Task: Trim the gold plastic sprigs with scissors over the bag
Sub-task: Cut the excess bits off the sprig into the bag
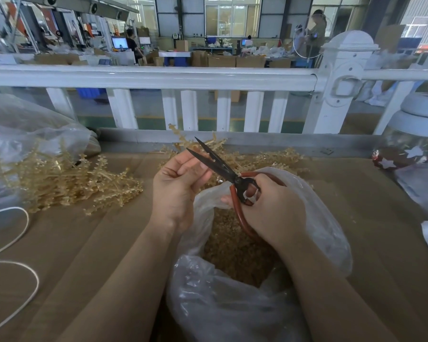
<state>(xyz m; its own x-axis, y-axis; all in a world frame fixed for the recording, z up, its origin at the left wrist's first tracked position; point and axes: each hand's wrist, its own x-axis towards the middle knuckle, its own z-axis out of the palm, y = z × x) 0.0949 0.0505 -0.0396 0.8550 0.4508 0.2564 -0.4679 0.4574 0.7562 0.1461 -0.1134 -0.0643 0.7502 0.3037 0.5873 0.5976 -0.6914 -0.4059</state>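
Landmark: the clear plastic bag [245, 304] lay open in front of me on the brown cardboard bench [97, 243], its mouth up, gold trimmings [232, 248] heaped inside.
Right hand: my right hand [272, 208] held the scissors [230, 174] above the bag's far rim, fingers curled through the red-brown handles.
Scissors axis: the dark blades ran from my right hand up and to the left, away from me, tips parted a little.
Left hand: my left hand [176, 188] was raised just left of the bag's far rim, palm toward me, fingers loosely curled; thumb and fingertips sat beside the blades. I could not tell whether a sprig was pinched there.
Key relation: the blades crossed just beyond my left fingertips, so I judged any cut would fall close to those fingers.
Sprigs: one loose pile of gold sprigs [67, 181] lay left of the bag, nearer my left hand; another pile [269, 159] lay beyond the bag.
Edges: a white railing [158, 77] stood beyond the bag at the bench's far edge.
Open room: bare cardboard lay left and right of the bag.
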